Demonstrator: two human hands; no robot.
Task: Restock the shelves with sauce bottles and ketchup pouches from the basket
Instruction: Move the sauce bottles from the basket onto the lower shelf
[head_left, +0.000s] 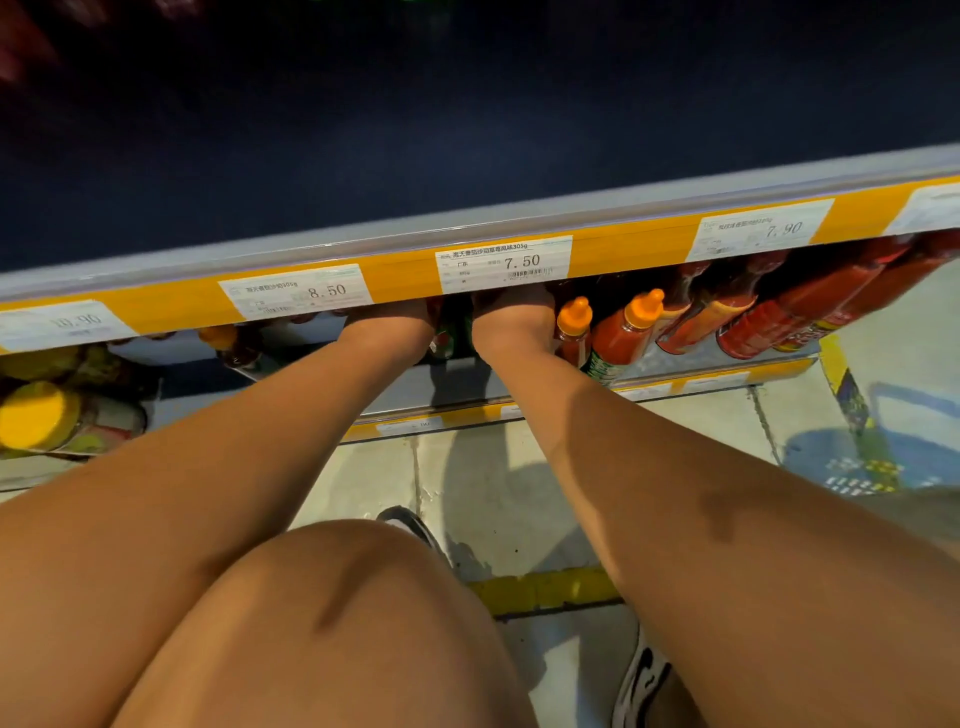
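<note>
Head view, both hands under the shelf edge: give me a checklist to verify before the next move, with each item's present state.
1. Left hand grip visible: cannot tell, fingers hidden behind the price rail.
2. Right hand grip visible: cannot tell, same cover.
3. Item between the hands seated on the shelf: cannot tell.
4. Orange-capped bottles right of the right hand upright: ok.
5. Basket within sight: ok, on the floor at right.
</note>
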